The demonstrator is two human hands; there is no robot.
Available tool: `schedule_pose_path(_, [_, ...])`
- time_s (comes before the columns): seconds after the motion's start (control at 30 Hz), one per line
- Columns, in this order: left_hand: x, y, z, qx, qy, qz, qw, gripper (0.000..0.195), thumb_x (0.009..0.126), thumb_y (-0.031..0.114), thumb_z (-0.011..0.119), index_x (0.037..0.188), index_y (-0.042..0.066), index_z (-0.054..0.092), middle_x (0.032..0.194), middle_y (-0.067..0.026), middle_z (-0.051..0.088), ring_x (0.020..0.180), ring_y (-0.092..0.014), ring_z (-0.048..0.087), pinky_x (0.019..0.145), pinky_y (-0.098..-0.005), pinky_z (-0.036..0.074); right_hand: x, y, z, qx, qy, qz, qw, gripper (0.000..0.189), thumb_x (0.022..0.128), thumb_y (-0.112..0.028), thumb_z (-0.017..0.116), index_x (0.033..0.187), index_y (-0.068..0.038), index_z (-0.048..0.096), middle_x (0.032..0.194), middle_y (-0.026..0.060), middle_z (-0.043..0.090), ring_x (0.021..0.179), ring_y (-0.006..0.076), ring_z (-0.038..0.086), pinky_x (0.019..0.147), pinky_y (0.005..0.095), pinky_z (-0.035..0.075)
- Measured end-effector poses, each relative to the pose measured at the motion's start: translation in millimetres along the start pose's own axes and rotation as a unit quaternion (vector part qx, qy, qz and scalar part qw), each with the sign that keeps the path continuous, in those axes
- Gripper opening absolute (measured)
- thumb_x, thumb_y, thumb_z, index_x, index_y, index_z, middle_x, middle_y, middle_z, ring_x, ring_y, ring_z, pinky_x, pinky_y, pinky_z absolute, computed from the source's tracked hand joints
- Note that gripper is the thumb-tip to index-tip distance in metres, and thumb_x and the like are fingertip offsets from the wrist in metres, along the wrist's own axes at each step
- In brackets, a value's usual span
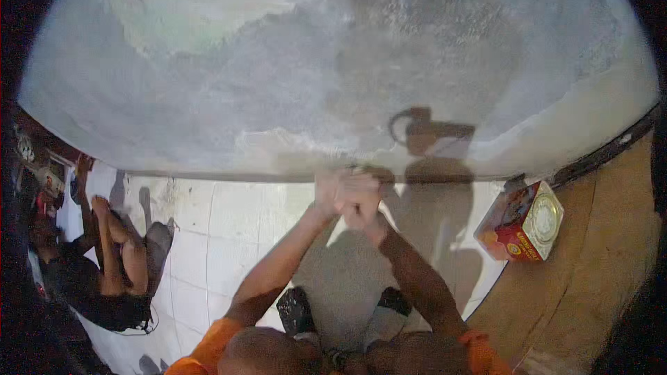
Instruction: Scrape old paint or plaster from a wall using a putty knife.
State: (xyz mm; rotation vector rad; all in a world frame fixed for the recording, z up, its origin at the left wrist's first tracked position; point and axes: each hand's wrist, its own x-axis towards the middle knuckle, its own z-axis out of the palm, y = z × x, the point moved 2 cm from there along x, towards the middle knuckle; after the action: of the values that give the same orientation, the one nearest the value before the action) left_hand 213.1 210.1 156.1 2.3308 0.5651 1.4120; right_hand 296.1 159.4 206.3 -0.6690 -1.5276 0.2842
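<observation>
My left hand [328, 192] and my right hand [363, 197] meet in front of me, close to the foot of a plastered wall [234, 88]. They touch, and the fingers of one seem to lie over the other. Both are blurred by motion, so the finger positions are unclear and I see no object between them. The wall carries large grey patches with paler areas around them. My head's shadow [437, 135] falls on its lower part.
White floor tiles [234, 255] lie beneath my arms. To the right, a square metal tin [521, 224] bearing writing rests at the edge of a brown wooden-looking surface [583, 265]. At the left, another person [99, 271] in dark clothing sits with bent legs.
</observation>
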Motion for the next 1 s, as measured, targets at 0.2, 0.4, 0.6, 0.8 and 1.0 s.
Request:
schedule_pose_path(0.2, [-23.2, 12.3, -12.5, 0.019, 0.043, 0.075, 0.996, 0.010, 0.074, 0.018, 0.074, 0.079, 0.010, 0.069, 0.060, -0.0019, 0.053, 0.050, -0.019, 0.052, 0.050, -0.0321, 0.045, -25.0, -33.2, -4.6, 0.033, -0.118, -0.079, 0.989, 0.020, 0.058, -0.013, 0.061, 0.052, -0.006, 0.043, 0.052, 0.0054, 0.047, 0.045, 0.0241, 0.049, 0.045, 0.0333, 0.042])
schedule_pose_path(0.4, [-7.0, -6.0, -1.7, -0.012, 0.007, -0.005, 1.000, 0.012, 0.080, 0.019, 0.073, 0.087, 0.010, 0.072, 0.060, -0.0033, 0.053, 0.053, -0.020, 0.052, 0.052, -0.0340, 0.045, -3.7, -27.4, 1.8, 0.020, -0.084, -0.088, 0.992, 0.024, 0.062, -0.020, 0.065, 0.054, -0.006, 0.047, 0.053, 0.0066, 0.048, 0.049, 0.0244, 0.053, 0.052, 0.0342, 0.047])
schedule_pose_path(0.6, [-23.6, 5.5, -16.0, 0.051, -0.018, 0.041, 0.998, 0.014, 0.081, 0.023, 0.072, 0.088, 0.010, 0.072, 0.062, -0.0035, 0.054, 0.054, -0.021, 0.053, 0.054, -0.0349, 0.046, -21.5, -34.1, 0.1, -0.016, -0.162, -0.092, 0.982, 0.032, 0.073, -0.022, 0.066, 0.051, -0.007, 0.049, 0.060, 0.0079, 0.058, 0.054, 0.0276, 0.059, 0.055, 0.0349, 0.051])
schedule_pose_path(0.8, [-15.7, -12.1, -1.4, -0.008, 0.002, -0.011, 1.000, 0.018, 0.078, 0.027, 0.072, 0.089, 0.012, 0.072, 0.062, -0.0024, 0.054, 0.056, -0.020, 0.055, 0.055, -0.0343, 0.047, 3.4, -16.5, -0.9, -0.011, -0.090, 0.050, 0.995, 0.019, 0.064, -0.007, 0.061, 0.053, -0.003, 0.045, 0.055, 0.0086, 0.050, 0.047, 0.0218, 0.050, 0.047, 0.0340, 0.044])
schedule_pose_path(1.0, [-24.8, 3.2, -0.9, -0.004, 0.028, 0.030, 0.999, 0.024, 0.073, 0.031, 0.072, 0.091, 0.015, 0.072, 0.062, -0.0011, 0.054, 0.057, -0.019, 0.057, 0.056, -0.0335, 0.048, -16.6, -14.4, -2.1, -0.017, -0.104, -0.125, 0.987, 0.021, 0.059, -0.016, 0.061, 0.053, -0.005, 0.044, 0.053, 0.0071, 0.048, 0.046, 0.0240, 0.051, 0.048, 0.0336, 0.044])
